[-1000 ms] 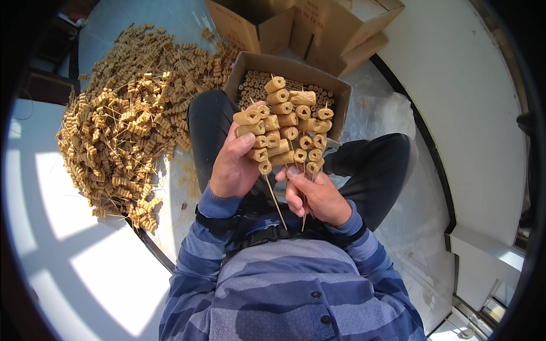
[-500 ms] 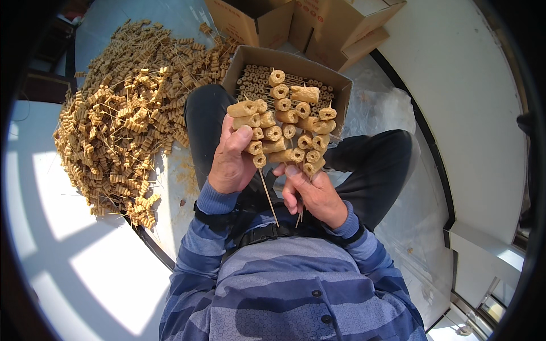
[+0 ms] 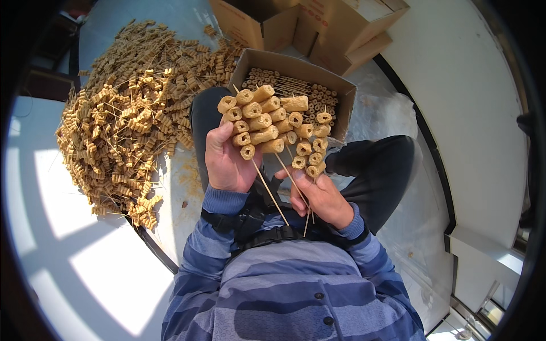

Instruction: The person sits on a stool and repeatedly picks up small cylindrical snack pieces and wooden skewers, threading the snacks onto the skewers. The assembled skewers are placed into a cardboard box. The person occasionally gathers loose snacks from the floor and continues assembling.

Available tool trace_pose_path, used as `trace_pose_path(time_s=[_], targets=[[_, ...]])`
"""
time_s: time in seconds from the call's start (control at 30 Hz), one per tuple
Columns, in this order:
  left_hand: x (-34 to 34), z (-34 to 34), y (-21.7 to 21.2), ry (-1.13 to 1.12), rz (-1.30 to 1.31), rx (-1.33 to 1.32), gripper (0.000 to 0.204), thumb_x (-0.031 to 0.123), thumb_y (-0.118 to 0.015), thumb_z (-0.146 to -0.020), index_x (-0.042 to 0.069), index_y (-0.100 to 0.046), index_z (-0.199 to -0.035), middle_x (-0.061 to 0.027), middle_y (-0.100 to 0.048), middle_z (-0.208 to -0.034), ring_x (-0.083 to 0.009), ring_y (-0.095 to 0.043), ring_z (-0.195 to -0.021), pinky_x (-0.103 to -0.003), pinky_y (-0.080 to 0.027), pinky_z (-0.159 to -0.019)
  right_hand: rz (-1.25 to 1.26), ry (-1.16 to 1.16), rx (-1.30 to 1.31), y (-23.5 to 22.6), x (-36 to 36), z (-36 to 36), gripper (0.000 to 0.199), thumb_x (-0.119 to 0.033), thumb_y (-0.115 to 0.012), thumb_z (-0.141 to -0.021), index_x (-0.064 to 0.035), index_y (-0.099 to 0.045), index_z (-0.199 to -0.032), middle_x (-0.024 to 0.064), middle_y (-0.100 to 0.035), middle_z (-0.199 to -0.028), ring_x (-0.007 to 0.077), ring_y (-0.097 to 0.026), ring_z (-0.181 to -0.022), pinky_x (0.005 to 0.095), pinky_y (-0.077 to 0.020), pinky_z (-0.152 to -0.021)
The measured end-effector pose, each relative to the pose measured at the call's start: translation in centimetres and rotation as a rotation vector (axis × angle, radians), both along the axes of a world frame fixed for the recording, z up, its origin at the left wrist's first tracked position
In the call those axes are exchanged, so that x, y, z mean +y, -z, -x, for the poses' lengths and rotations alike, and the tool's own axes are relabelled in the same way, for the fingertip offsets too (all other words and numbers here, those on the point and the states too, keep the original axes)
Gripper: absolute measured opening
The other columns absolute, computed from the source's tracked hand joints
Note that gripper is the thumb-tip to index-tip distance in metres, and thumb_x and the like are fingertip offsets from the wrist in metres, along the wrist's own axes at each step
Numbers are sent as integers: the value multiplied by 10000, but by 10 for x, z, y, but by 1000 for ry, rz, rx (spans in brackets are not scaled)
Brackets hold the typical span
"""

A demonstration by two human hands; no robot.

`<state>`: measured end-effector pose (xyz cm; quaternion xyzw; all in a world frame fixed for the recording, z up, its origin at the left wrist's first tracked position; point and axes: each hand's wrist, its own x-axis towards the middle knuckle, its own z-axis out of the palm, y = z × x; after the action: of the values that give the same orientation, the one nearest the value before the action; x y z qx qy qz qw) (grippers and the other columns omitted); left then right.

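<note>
My left hand (image 3: 230,160) is closed around the left side of a bunch of skewers, each threaded with tan, hollow tube-shaped pieces (image 3: 250,124). A bare stick end (image 3: 272,194) slants down from that bunch toward my waist. My right hand (image 3: 323,198) pinches the thin sticks of more skewers, whose threaded pieces (image 3: 310,149) stand above its fingers. The two groups lie side by side over my lap, touching near the top and parted lower down. Behind them is an open cardboard box (image 3: 335,79) holding rows of similar skewers.
A large heap of loose skewers (image 3: 122,131) spreads over the floor at the left. More open cardboard boxes (image 3: 318,28) stand at the back. Clear plastic sheeting (image 3: 392,187) lies to the right of my bent knee (image 3: 392,150), near a white wall (image 3: 460,96).
The skewers in my left hand have shifted left and turned, opening a gap from those in my right hand. My right hand has moved slightly right and down, still pinching sticks.
</note>
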<state>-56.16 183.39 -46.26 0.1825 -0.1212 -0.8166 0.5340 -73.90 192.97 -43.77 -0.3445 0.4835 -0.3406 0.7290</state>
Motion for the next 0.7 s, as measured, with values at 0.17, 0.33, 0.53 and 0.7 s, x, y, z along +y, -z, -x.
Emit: trace_pose_path(time_s=[0.17,0.33,0.53,0.7], targets=[[-1,1,1,-13,-13,-3,611,310,-525,-944,-32,-438,-1442,-199,-552,-1405,-360,-527,-1301,-495,-361,-1150,20,-27,-4,1,0,1,466,-396,-363,-1098,-1,-569,-1234,-8,-458,-571,88,-463,-488,238,-398,-498],[0,-1,0,89,-14,65,657,338,-521,-938,-29,-404,-1470,-195,-535,-1424,-357,-505,-1325,-485,-346,-1155,21,-22,-2,4,-1,0,468,-393,-364,-1098,0,-574,-1241,-12,-460,-556,85,-467,-473,242,-398,-486],[-1,0,-1,232,54,-36,699,313,-534,-904,2,-352,-1503,-200,-488,-1470,-355,-493,-1341,-502,-360,-1138,10,-69,52,8,-3,2,467,-386,-349,-1105,-12,-577,-1268,-11,-488,-568,86,-488,-487,247,-418,-498],[-5,-1,7,161,23,-37,810,302,-633,-816,-3,-341,-1507,-204,-532,-1390,-359,-554,-1267,-515,-440,-1083,39,-38,41,11,-4,1,456,-377,-337,-1110,-21,-568,-1278,-5,-552,-655,86,-544,-586,227,-446,-569]])
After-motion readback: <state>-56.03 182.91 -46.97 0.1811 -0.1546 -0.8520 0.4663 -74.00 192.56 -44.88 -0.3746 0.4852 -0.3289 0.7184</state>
